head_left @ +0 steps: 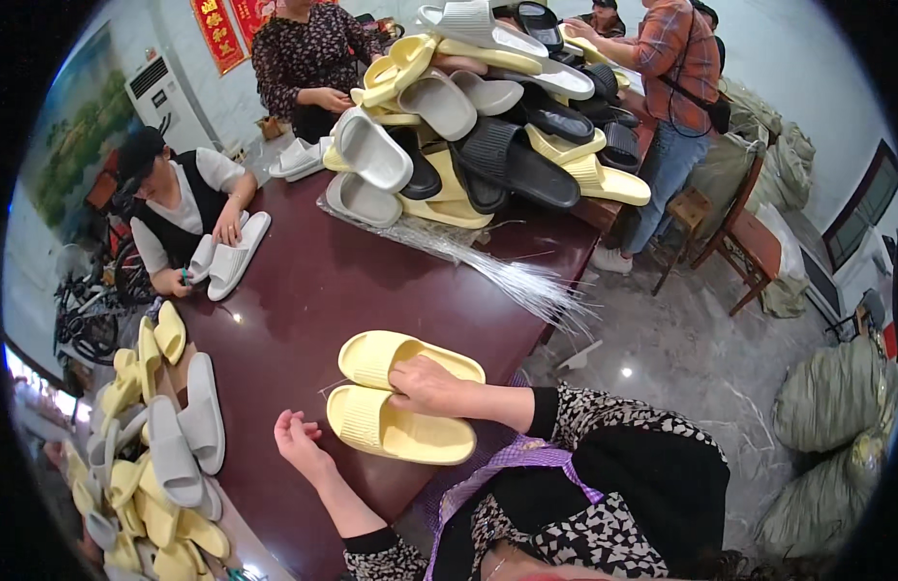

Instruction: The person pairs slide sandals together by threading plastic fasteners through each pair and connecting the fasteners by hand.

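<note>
A pair of yellow slide slippers (429,438) lies side by side on the dark red table in front of me, toes to the left. My right hand (429,387) grips the pair where the two meet, its fingers partly hidden inside the foot openings. Just left of the nearer slipper, my left hand (300,442) hovers palm up with fingers loosely curled and apart; no object shows in it. A thin clear tie (323,391) sticks out from the toe side of the pair.
A tall heap of grey, black and yellow slippers (517,160) covers the table's (284,339) far end, beside a bundle of clear ties (507,281). More slippers (178,450) pile up at left. A co-worker (192,194) handles grey slippers; others stand behind. Sacks (831,397) and a chair (739,228) occupy the right.
</note>
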A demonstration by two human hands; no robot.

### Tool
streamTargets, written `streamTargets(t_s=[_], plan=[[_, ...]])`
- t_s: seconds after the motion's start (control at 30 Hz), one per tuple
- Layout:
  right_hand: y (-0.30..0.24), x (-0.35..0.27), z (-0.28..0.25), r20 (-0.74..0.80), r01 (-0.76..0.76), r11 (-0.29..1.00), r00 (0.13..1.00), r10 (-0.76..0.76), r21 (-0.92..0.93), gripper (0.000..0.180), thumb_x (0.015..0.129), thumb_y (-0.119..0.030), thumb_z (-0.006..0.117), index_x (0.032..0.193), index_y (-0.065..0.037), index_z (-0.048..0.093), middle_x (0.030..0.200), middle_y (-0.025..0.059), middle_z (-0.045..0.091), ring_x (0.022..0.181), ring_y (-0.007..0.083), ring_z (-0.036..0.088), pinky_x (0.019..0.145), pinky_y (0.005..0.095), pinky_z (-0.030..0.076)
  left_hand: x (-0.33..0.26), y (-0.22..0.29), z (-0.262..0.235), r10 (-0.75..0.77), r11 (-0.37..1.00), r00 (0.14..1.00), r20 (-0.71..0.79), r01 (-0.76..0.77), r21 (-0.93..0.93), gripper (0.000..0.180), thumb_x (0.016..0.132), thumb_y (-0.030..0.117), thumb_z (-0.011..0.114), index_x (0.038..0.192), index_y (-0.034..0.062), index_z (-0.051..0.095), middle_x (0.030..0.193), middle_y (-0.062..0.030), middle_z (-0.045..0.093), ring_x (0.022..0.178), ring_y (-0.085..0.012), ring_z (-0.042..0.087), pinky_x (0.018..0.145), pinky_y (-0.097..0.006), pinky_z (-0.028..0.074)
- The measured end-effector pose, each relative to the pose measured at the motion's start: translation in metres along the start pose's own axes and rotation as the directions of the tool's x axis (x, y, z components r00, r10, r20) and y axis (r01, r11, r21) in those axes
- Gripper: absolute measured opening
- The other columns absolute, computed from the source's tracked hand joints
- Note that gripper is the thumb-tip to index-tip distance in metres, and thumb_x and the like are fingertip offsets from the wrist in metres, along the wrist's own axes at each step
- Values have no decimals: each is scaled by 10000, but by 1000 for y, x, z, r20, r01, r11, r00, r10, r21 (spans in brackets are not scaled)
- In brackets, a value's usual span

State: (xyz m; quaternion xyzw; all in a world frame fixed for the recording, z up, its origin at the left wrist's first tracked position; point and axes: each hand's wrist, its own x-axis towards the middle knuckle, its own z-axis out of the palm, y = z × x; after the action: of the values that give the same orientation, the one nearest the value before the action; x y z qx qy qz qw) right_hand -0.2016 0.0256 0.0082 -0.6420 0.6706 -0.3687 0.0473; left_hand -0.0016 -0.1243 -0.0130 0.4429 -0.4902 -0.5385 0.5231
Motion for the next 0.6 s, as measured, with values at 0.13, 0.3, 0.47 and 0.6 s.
streamTargets(t_s=[0.13,0.3,0.47,0.6], plan=[[1,6,1,-50,11,1000,999,-12,-21,169,710,-145,621,696,-16,512,736,131,542,684,325,540,660,426,429,3,-1,-1,-29,1000,999,28,29,-3,145,916,67,484,1041,28,548,862,-38,599,595,-63,522,503,-181,419],[11,6,-9,-83,43,999,996,-43,-6,109,701,-89,589,708,-3,521,736,150,547,697,327,550,662,423,432,6,-4,1,-37,999,998,57,37,-4,154,913,82,492,1047,30,548,851,-38,600,593,-69,524,503,-187,418],[12,10,-43,-199,96,994,974,-105,-50,115,682,-82,592,691,-8,504,722,140,536,666,322,535,648,411,432,4,-1,7,-25,999,997,73,27,-18,132,911,61,484,1017,21,553,833,-43,596,586,-64,523,492,-183,418],[17,6,-64,-292,136,984,942,-164,-117,135,647,-66,615,670,-28,488,694,118,505,637,305,516,620,394,430,1,0,8,-24,999,997,68,25,-22,138,905,64,487,1016,19,554,814,-43,593,573,-68,516,491,-184,418]])
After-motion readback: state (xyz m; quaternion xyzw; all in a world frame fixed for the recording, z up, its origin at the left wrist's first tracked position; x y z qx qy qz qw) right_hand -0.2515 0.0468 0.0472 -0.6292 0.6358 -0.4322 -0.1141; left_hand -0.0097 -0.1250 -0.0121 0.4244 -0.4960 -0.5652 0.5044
